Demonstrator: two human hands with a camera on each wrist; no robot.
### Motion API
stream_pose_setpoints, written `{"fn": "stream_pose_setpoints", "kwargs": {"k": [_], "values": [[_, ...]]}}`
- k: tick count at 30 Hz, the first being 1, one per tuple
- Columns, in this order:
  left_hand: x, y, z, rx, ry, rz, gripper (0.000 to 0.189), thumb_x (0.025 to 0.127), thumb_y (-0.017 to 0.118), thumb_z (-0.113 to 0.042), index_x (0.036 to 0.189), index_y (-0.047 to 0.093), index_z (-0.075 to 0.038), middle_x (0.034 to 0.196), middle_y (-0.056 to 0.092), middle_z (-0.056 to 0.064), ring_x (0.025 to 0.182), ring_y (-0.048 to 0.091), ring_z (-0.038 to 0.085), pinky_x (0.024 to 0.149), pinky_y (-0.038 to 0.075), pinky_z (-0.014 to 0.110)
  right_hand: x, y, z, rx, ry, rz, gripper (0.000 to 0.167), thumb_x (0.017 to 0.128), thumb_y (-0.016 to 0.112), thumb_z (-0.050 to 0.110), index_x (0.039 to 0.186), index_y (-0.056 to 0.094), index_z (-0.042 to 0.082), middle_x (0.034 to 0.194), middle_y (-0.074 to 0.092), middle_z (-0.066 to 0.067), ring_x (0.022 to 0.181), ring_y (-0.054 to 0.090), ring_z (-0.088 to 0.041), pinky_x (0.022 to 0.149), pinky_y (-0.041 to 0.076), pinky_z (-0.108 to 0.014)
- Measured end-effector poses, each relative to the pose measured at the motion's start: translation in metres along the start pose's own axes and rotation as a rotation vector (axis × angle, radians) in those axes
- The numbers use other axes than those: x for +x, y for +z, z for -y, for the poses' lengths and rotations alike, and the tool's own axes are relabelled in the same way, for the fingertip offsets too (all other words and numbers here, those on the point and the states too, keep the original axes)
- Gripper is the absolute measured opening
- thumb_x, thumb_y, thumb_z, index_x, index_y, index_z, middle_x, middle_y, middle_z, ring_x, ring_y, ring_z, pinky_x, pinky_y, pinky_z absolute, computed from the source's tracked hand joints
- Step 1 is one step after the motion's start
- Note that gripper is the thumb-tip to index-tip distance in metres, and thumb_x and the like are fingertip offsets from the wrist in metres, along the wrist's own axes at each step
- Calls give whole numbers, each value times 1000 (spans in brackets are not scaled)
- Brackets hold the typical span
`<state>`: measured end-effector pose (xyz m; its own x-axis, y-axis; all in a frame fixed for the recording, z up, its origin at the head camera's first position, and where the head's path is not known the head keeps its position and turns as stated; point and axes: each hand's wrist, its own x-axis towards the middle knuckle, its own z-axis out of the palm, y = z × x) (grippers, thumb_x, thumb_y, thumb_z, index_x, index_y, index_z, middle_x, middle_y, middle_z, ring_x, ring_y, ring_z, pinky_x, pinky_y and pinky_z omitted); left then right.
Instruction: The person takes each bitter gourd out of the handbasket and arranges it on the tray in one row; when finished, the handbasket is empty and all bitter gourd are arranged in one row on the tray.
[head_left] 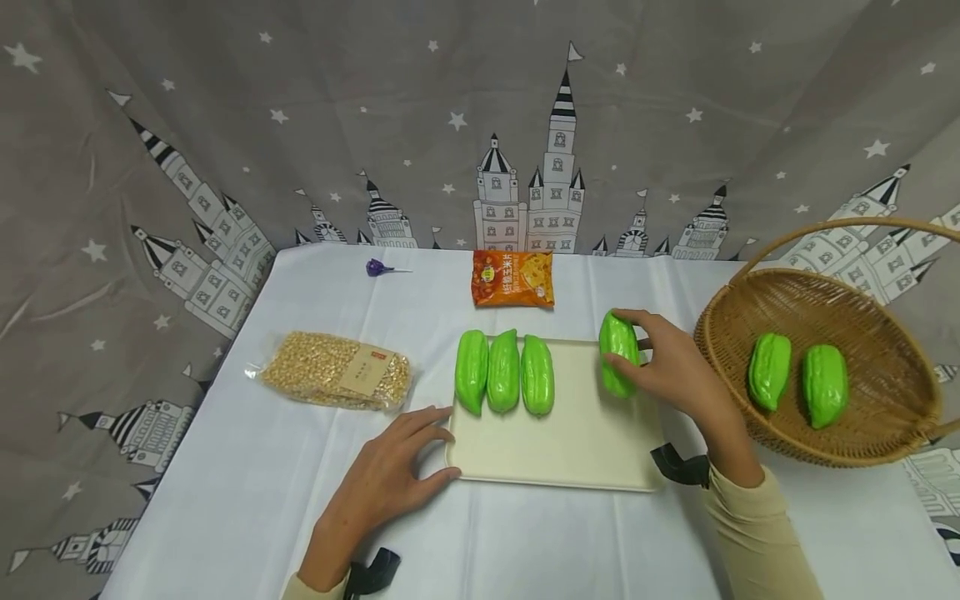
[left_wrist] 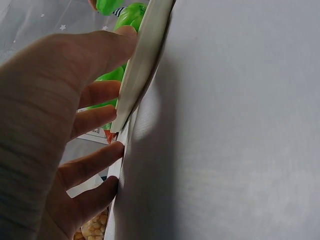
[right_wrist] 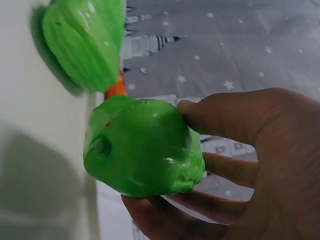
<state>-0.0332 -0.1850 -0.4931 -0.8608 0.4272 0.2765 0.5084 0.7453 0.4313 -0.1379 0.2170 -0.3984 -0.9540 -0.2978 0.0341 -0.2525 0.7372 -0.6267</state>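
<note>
My right hand [head_left: 670, 360] pinches a glossy green ridged fruit [head_left: 618, 353] between thumb and fingers over the right part of a cream tray [head_left: 555, 446]. In the right wrist view the held fruit [right_wrist: 145, 147] shows its blunt, rounded end. Three similar green fruits [head_left: 503, 372] lie side by side along the tray's left half, lengthwise away from me. At the tray's left edge, my left hand [head_left: 390, 467] has its fingers spread, with thumb and fingertips right at the rim. The left wrist view shows the thumb against the tray's side [left_wrist: 145, 55].
A wicker basket [head_left: 720, 333] with a tall handle stands at right, holding two more green fruits [head_left: 825, 385]. Behind the tray lies an orange snack packet [head_left: 513, 279]. A clear bag of yellow grains [head_left: 315, 367] and a purple-wrapped lollipop [head_left: 377, 267] lie at left. A castle-print curtain [head_left: 360, 108] hangs behind.
</note>
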Motion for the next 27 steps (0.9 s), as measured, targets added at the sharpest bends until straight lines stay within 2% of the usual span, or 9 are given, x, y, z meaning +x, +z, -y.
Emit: {"fn": "stream_pose_setpoints", "kwargs": {"k": [4,8,13,22,27], "values": [[-1,0,0,-3,-2,1,42,83,93,-43,114,75,-22,149,65,-1,138,61,23,104,58,43,6,16,1,21,-23,51,68,96,81,18,153,51,-3,145,59,-30,115,70,-49,86,64,-54],[-1,0,1,-5,3,0,42,83,93,-42,115,75,-22,149,65,0,139,61,23,105,58,43,11,33,2,21,-42,110,70,95,82,18,154,49,-3,141,61,-30,115,69,-46,91,63,-54],[0,1,2,-11,8,-2,43,83,93,-42,115,74,-21,150,65,1,139,60,24,106,58,44,15,49,2,15,-31,114,71,95,82,21,154,50,-2,138,65,-26,113,71,-41,92,62,-54],[0,1,2,-26,14,-9,42,83,93,-41,115,74,-21,149,65,1,139,61,26,108,57,45,17,62,4,17,-35,151,72,94,83,26,151,52,-6,132,70,-25,111,73,-39,93,62,-53],[1,0,1,-20,6,-3,42,83,93,-41,115,74,-21,149,65,1,139,61,25,107,57,45,17,66,4,11,-22,168,74,96,82,28,152,49,-7,135,68,-27,116,71,-41,99,59,-56]]}}
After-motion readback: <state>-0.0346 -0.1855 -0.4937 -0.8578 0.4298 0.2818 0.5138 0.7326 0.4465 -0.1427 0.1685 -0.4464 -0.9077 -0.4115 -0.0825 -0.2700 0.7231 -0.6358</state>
